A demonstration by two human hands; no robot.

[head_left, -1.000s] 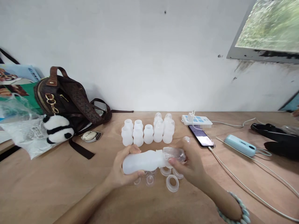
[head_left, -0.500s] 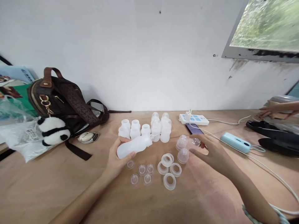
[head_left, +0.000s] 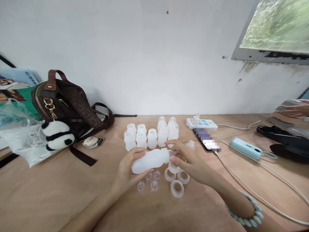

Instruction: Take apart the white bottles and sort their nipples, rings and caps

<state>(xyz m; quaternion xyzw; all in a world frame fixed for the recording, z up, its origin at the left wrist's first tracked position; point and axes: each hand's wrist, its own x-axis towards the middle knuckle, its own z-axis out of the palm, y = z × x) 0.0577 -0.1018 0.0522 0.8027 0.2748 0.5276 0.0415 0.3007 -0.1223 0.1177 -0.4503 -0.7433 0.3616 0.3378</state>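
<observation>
My left hand (head_left: 126,169) is wrapped round a frosted white baby bottle (head_left: 148,162), which lies tilted with its neck toward the right. At that neck, the fingers of my right hand (head_left: 193,161) are closed on a clear dome cap (head_left: 173,154), partly hidden by the fingers, over the teat end. Below the hands lie several white collar rings (head_left: 177,188) and several clear teats (head_left: 154,185). Behind stand open frosted bottles (head_left: 152,138) and capped bottles (head_left: 162,135). Another clear dome cap (head_left: 190,145) shows behind my right hand.
A dark backpack (head_left: 65,103) with a panda plush (head_left: 58,135) and a computer mouse (head_left: 92,142) are at left. To the right are a phone (head_left: 205,140), a power strip (head_left: 202,123), a light blue power bank (head_left: 245,148) and cables. Another person's hand (head_left: 298,109) shows at far right.
My right hand has come left from the group of clear caps to the bottle's neck, bringing a cap. My left hand has moved the bottle slightly to the right.
</observation>
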